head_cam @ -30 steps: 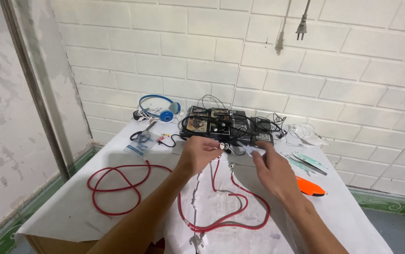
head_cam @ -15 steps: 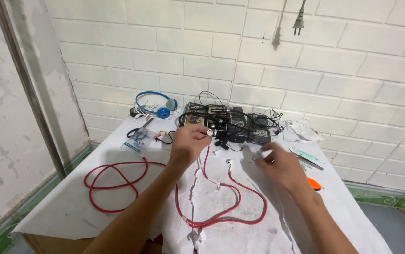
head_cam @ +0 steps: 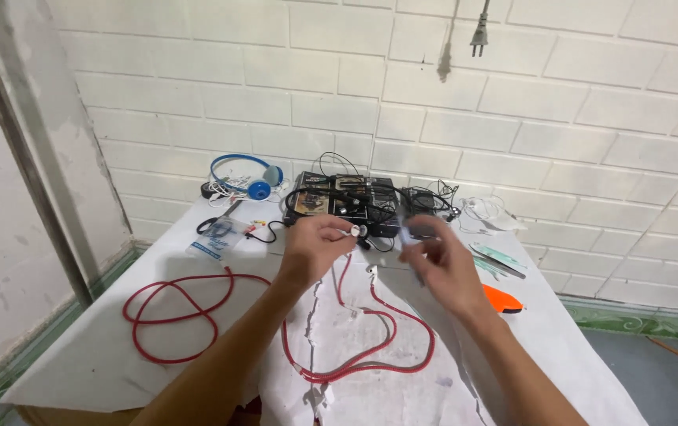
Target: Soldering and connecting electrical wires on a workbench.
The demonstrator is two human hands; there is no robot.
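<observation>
Hands, two, both raised over white-covered table (head_cam: 102,355). Left hand (head_cam: 315,244) pinching small white connector (head_cam: 357,231) between fingertips, just in front of black electronic box (head_cam: 347,201). Right hand (head_cam: 437,264) closing around something small and pale, blurred, cannot tell what. Two red cables: one looping loose (head_cam: 169,315) at left, one glossy loop (head_cam: 370,347) lying beneath wrists. One blue headphone set (head_cam: 248,177) resting by brick wall; one orange tool (head_cam: 503,300) lying at right.

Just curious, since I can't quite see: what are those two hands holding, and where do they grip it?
The left hand pinches a small white plug by its end. The right hand grips something small and blurred; what it is cannot be told.
</observation>
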